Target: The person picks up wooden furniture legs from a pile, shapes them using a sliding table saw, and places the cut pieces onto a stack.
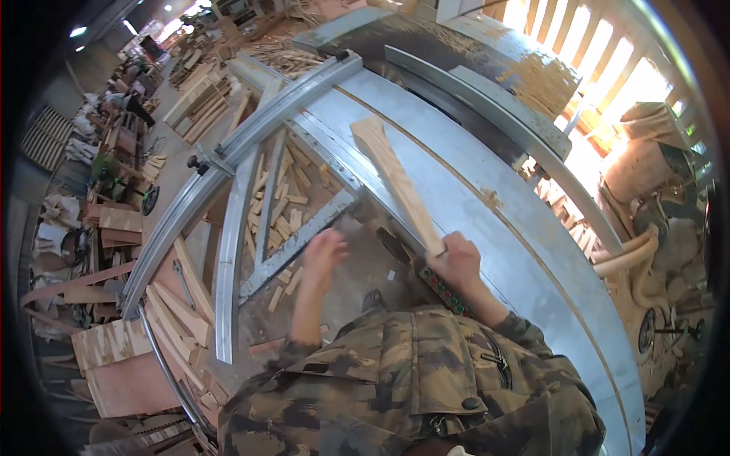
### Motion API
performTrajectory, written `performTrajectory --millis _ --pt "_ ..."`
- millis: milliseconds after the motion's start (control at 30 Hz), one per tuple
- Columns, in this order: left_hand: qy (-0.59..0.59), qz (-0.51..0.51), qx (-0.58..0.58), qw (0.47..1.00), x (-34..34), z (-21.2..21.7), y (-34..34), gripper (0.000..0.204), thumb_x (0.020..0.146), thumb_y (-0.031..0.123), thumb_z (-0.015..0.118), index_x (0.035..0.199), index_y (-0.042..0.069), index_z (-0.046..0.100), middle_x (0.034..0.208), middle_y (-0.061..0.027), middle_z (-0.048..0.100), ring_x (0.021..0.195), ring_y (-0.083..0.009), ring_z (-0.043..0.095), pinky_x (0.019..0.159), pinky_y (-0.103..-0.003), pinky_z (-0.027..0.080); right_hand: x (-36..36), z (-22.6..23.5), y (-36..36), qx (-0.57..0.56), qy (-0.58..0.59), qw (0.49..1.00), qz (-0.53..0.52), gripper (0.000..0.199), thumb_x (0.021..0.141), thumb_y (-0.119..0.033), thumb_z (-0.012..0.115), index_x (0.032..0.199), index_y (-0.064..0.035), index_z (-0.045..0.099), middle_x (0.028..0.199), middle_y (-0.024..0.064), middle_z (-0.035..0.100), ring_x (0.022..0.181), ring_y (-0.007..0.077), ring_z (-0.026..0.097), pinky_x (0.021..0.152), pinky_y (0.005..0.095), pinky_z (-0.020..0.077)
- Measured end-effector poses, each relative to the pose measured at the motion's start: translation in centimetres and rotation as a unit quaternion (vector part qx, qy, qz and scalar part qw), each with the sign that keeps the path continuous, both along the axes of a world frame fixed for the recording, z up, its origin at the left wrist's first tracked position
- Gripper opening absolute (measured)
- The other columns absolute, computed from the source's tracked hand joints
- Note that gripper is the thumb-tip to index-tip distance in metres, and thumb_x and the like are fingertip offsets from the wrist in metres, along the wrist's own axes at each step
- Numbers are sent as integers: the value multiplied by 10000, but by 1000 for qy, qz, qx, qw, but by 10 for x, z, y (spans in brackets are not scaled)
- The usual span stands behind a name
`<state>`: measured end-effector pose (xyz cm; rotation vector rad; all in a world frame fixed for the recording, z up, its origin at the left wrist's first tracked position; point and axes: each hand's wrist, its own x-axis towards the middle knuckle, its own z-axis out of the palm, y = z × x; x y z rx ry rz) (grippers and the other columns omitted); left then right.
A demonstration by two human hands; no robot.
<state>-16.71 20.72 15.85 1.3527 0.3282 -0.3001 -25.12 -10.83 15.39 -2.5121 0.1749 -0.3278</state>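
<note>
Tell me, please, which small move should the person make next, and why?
Probably bring the left hand across to the middle of the wooden piece to steady it: the right hand grips only its near end, its far end reaches out over the metal table, and the left hand appears empty, off to the side.

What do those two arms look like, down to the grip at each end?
They are a person's. The left grip and right grip are human and ungloved, with no cables. The camouflage sleeves, mottled olive, brown and near-black, match the jacket and leave part of each forearm bare.
</note>
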Motion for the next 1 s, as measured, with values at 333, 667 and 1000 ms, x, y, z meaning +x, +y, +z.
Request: performTrajectory --millis 333,667,1000 --pt "-216 -156 270 925 11 -12 -53 602 722 157 769 1232 -33 513 872 -128 648 721 -213 659 667 -358 558 -21 21 24 121 -82 964 221 483 845 -324 773 1204 -29 641 1027 125 649 911 292 653 809 387 529" --pt "-131 -519 331 778 -4 127 -53 860 687 112 656 1515 160 431 1123 -176 689 973 -272 671 876 -364 514 4 22 -86 745 23 650 -146 571 959 -519 610 1308 -71 550 1074 87 685 988 238 674 823 433 520" --pt "-279 -373 316 826 126 31 -14 850 776 452 796 1433 15 478 1317 -208 585 1199 -375 574 1002 -419 470 -28 -23 -124 689 -183 598 -367 765 863 -589 690 1404 -87 488 1323 120 574 1145 243 591 973 404 476"
